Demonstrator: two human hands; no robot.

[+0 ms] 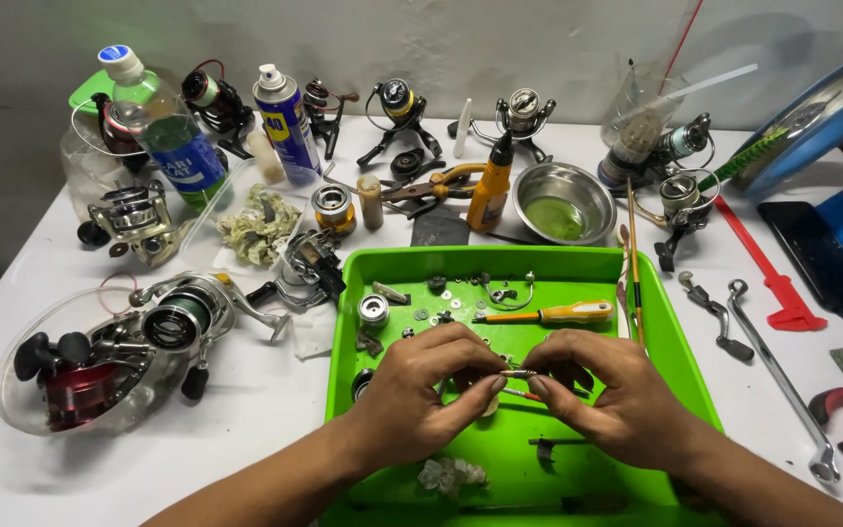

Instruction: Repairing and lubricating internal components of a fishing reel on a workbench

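Small thin metal rod-like part (519,374) low centre of frame, pinched at both ends by left hand (412,390) and right hand (607,385), held over bright green plastic tray (680,342) so loose bits stay contained; orange-handled screwdriver (548,314) just above on white counter (265,400)

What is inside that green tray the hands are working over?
The green tray holds a yellow-handled screwdriver, small washers and a round metal part. Both hands cover whatever lies beneath them.
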